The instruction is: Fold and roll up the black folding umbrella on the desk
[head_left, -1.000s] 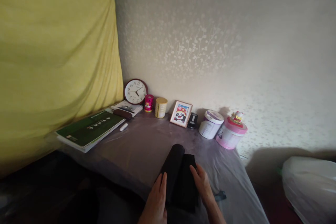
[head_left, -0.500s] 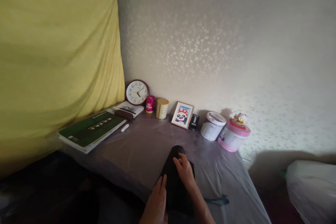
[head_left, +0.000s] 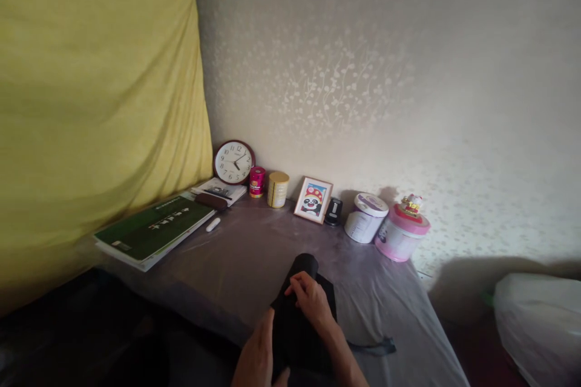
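Observation:
A black cloth [head_left: 297, 332], with a rounded, rolled-looking far end, lies lengthwise near the front of the table. Along its left edge is my left hand [head_left: 258, 347], its fingers partly hidden by the cloth and its thumb showing low down. My right hand [head_left: 311, 299] rests over the upper part of the cloth, fingers curled in against it; the fingertips are hard to make out. To the right of my forearm a dark bluish strip [head_left: 374, 347] lies on the table cover.
Along the wall stand a clock [head_left: 235, 161], a pink can [head_left: 256, 182], a yellow-lidded can [head_left: 278, 190], a panda picture frame [head_left: 313, 199], a black stapler-like object [head_left: 333, 211], a white tub [head_left: 365, 217] and a pink tub [head_left: 402, 234]. A green book [head_left: 154, 227] lies left.
My right hand has slid a little left and nearer me over the cloth, its fingers more curled. My left hand has shifted left and lower, its fingers now behind the cloth's edge.

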